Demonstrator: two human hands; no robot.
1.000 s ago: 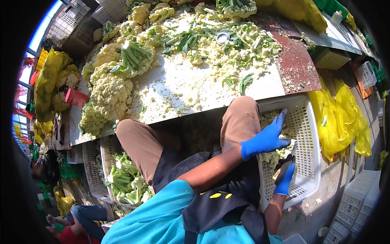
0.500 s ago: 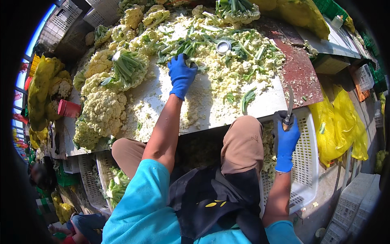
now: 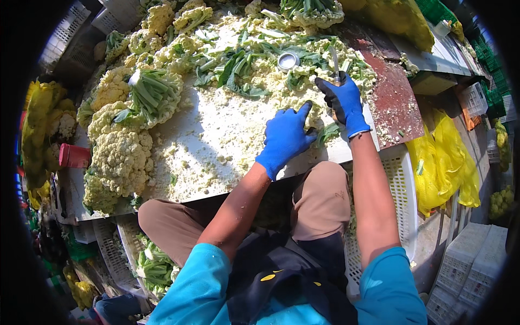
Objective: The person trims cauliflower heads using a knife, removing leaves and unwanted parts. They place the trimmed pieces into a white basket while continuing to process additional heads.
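Observation:
My right hand, in a blue and black glove, is closed around the handle of a knife over the right part of the table. Its blade points away from me. Near the table's front edge, my blue-gloved left hand lies low among cauliflower crumbs, thumb and forefinger apart; I see nothing held in it. Small florets and leaf scraps spread beyond both hands. A round metal lid or tin rests among them. Whole cauliflowers are heaped on the left, one with its cut green stalks upward.
Below the table edge, a white slatted crate stands by my right knee, and another crate holds leafy trimmings at left. Yellow mesh bags hang on the right. A red container sits at the far left.
My left hand has come nearer and to the right, away from the leaves. My right hand has lifted from above the crate onto the table's scraps, still with the knife.

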